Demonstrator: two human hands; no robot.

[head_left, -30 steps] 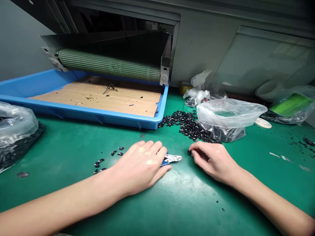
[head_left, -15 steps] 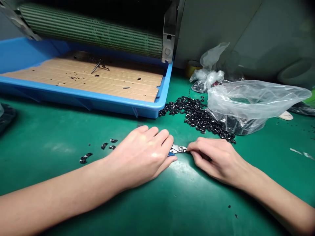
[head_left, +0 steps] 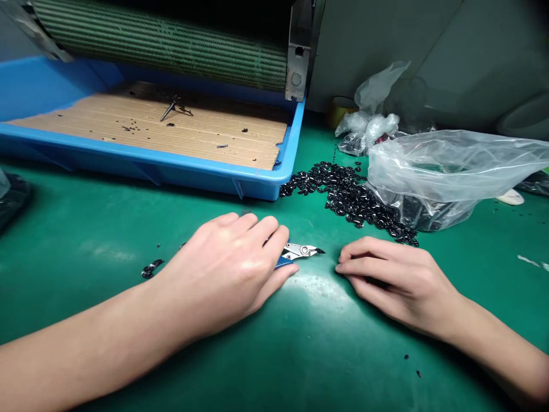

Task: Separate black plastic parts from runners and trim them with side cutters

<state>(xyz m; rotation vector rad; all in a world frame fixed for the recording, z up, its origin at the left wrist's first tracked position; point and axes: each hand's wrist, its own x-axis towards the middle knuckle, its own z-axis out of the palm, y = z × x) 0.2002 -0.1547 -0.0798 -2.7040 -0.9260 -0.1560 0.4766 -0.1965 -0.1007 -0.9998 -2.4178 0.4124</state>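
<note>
My left hand (head_left: 240, 257) is closed around a pair of blue-handled side cutters (head_left: 302, 250), their metal jaws pointing right. A dark bit (head_left: 320, 250) shows at the tip of the jaws. A short gap to the right, my right hand (head_left: 390, 277) has its thumb and fingertips pressed together; whatever may be between them is hidden. Behind both hands spreads a heap of small shiny black curved pieces (head_left: 347, 191). A few more black pieces (head_left: 152, 269) lie left of my left wrist, partly covered by it.
A blue tray (head_left: 257, 186) lined with cardboard (head_left: 193, 137) stands under a green belt roller (head_left: 171, 54) at the back left. An open clear plastic bag (head_left: 454, 166) sits back right, beside a knotted bag (head_left: 369, 129). Two black scraps (head_left: 412, 365) lie near the front right.
The side cutters in my left hand have moved left, away from my right hand. My right fingertips, which were at the jaws, are now apart from them.
</note>
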